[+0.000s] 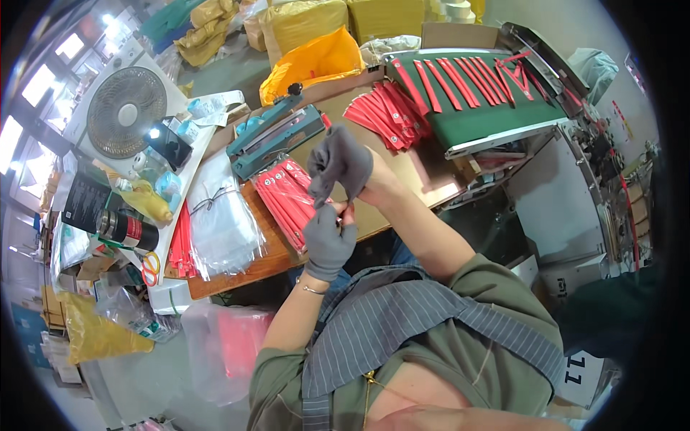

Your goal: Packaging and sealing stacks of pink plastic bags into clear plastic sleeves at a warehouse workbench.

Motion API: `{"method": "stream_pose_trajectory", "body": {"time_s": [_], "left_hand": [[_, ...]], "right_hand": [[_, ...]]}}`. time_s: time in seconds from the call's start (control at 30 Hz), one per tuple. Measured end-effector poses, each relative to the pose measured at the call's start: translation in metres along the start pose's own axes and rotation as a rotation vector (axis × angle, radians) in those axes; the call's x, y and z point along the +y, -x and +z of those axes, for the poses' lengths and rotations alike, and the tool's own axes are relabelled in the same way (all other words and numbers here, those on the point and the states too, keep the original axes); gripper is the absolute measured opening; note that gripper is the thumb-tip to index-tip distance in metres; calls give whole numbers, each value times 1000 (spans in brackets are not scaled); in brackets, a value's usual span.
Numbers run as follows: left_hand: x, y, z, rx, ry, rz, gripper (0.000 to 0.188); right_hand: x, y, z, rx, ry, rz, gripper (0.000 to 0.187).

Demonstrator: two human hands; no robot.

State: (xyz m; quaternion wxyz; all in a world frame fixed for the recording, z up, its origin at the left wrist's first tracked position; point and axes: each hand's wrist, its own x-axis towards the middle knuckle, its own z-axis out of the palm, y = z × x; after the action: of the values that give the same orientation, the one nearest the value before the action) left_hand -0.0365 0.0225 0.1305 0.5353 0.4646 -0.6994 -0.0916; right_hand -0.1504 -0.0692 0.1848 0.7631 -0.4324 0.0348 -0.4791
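My left hand (328,244) wears a grey glove with bare fingertips. Its fingers are closed in a pinch just below the hanging end of a dark grey glove (341,164); what lies between them is hidden. This darker glove is bunched over my right hand (368,185), covering its fingers, while the wrist stays bare. Below both hands, a clear bag of red strips (277,190) lies on the wooden table (269,264). Just beyond it stands a teal bag sealer (280,140). To the sealer's right, loose red strips (392,115) form a fanned pile.
A green conveyor belt (460,126) carries several red strips at the far right. Left of the bag lie tied clear plastic bags (224,226). Orange-handled scissors (151,268), a black thermos (129,230) and a large fan (127,111) stand further left. An open orange sack (313,65) sits behind.
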Motion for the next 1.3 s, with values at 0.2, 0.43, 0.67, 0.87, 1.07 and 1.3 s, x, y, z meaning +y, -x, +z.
{"method": "stream_pose_trajectory", "body": {"time_s": [0.2,0.43,0.67,0.87,1.07,1.3], "left_hand": [[34,-45,-34,489,111,-68,19],[14,-54,-57,335,-26,-64,18],[14,-44,-49,318,53,6,14],[20,-50,-46,172,86,-97,15],[22,-46,-48,133,19,-78,19],[48,-53,-71,140,137,-142,12]], "right_hand": [[-16,-12,17,-108,794,-252,9],[-38,-2,46,-149,568,-56,17],[-49,12,39,-23,756,-89,14],[-30,23,29,-202,538,-245,10],[-60,22,55,-233,1083,-216,9],[-56,17,44,-288,1488,-361,13]]}}
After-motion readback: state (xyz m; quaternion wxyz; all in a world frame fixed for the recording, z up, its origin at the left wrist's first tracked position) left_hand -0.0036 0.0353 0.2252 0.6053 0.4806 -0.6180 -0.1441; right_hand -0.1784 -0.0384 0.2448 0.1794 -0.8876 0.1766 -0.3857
